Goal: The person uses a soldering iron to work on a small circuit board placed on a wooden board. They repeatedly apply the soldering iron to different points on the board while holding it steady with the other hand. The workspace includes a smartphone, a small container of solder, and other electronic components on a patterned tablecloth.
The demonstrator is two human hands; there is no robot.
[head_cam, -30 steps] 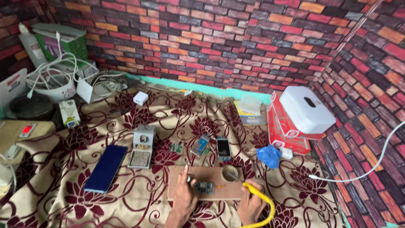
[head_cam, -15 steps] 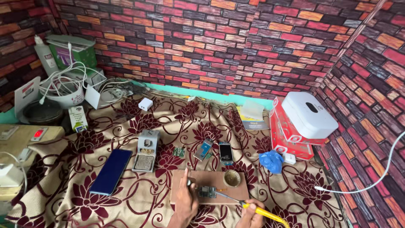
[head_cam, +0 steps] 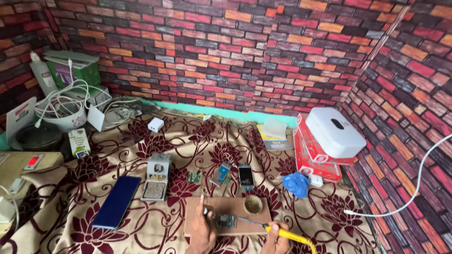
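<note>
right hand (head_cam: 275,241) with soldering iron (head_cam: 275,230) on probably a circuit board (head_cam: 225,221)

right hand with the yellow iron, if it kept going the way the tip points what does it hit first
The right hand aims the yellow soldering iron up-left across the wooden board. Its tip would first meet the small circuit board that the left hand steadies; it already looks at its edge, though depth is unclear.

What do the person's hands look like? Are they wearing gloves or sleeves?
Both hands are bare: no gloves, rings or watch show on the left hand or the right hand. No sleeves show either; only the hands and a bit of wrist peek in at the bottom edge.
</note>
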